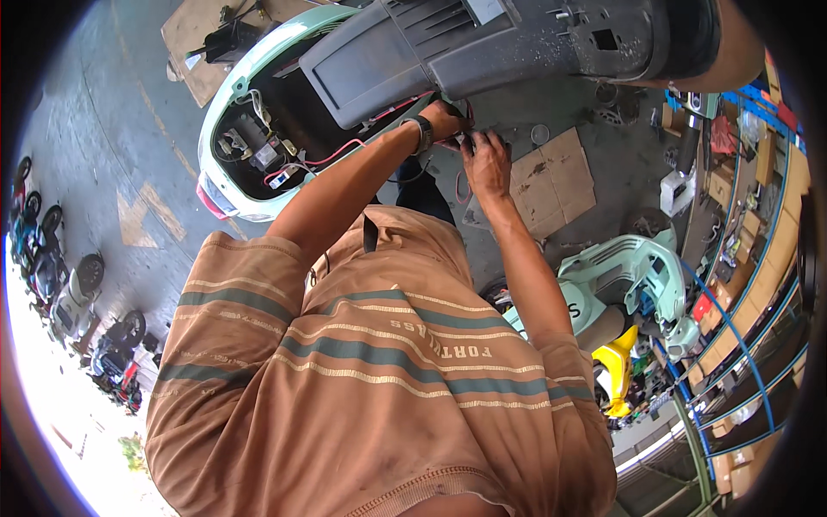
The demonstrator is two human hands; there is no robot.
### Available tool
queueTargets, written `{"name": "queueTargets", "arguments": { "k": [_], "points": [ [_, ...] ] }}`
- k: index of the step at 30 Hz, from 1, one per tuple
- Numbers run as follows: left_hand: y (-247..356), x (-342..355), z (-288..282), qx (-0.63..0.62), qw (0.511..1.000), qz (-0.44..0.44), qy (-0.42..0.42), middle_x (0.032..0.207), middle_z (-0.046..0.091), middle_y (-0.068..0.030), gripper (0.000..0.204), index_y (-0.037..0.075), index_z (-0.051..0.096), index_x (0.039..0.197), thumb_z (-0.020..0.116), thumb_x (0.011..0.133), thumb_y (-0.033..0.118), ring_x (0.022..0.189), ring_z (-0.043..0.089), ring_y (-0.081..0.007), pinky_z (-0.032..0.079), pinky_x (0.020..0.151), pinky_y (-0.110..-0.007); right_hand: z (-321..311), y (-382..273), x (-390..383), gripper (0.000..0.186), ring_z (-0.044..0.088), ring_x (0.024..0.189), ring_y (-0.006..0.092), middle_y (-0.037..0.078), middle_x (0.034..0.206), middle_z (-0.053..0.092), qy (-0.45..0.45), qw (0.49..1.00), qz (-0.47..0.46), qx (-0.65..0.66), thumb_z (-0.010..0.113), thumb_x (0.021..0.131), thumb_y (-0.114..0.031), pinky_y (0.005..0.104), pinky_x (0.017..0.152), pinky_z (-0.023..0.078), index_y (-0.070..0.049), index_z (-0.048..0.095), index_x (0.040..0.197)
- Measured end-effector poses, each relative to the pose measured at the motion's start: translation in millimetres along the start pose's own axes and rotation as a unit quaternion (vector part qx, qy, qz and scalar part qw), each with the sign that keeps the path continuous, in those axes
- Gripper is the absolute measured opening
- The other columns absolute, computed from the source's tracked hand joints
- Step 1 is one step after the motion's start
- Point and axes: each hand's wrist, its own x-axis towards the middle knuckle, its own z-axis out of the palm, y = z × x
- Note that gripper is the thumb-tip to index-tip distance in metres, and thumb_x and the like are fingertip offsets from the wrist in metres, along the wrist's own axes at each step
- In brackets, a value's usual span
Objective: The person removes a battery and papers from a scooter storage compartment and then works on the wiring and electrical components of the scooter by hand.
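Note:
A mint-green scooter body stands before me, its dark compartment exposing connectors and wires. Above it lies a large black plastic piece, like the underside of a seat. My left hand, with a watch at the wrist, is at the scooter's near side with its fingers closed. Just to its right, my right hand has its fingers bent together, tips almost meeting the left ones. Whatever small dark thing is between them is too hidden to name. A red wire runs along the compartment's edge toward my left hand.
Flattened cardboard lies on the floor at right. Beyond it are a mint-green scooter panel, a yellow panel and shelves with boxes. Several parked motorcycles line the left; more cardboard carries black parts at the far left.

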Motion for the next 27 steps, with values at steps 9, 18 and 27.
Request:
{"name": "queueTargets", "arguments": {
  "k": [9,18,27],
  "points": [
    [42,-41,5,0.032,0.998,-0.054,0.019,0.094,0.068,-0.0119,0.019,-0.001,0.065,0.098,0.069,0.085,0.012,0.081,0.067,-0.0217,0.058,0.071,-0.034,-8,-2,4,0.024,0.06,0.096,0.032,0.013,0.097,0.063,-0.024,1.0,-0.001,0.015,0.071,0.081,-0.021,0.0466,0.087,0.043,-0.005,0.066,0.098],
    [5,-51,-10,-0.143,0.979,0.077,-0.121,0.104,0.069,-0.0116,0.04,-0.007,0.058,0.121,0.066,0.083,0.003,0.096,0.065,-0.0179,0.054,0.086,-0.031,-17,-8,4,0.017,0.06,0.096,0.0319,0.011,0.097,0.063,-0.036,0.999,-0.007,0.015,0.064,0.087,-0.02,0.0472,0.086,0.043,-0.006,0.065,0.097],
    [1,-47,-2,0.171,0.974,0.148,0.015,0.095,0.072,-0.0139,0.036,-0.003,0.066,0.112,0.065,0.077,0.005,0.086,0.069,-0.0201,0.056,0.077,-0.032,-15,-3,5,0.02,0.061,0.096,0.0317,0.012,0.098,0.064,-0.046,0.997,-0.058,-0.001,0.065,0.087,-0.021,0.0477,0.086,0.042,-0.006,0.066,0.1]
  ]
}}
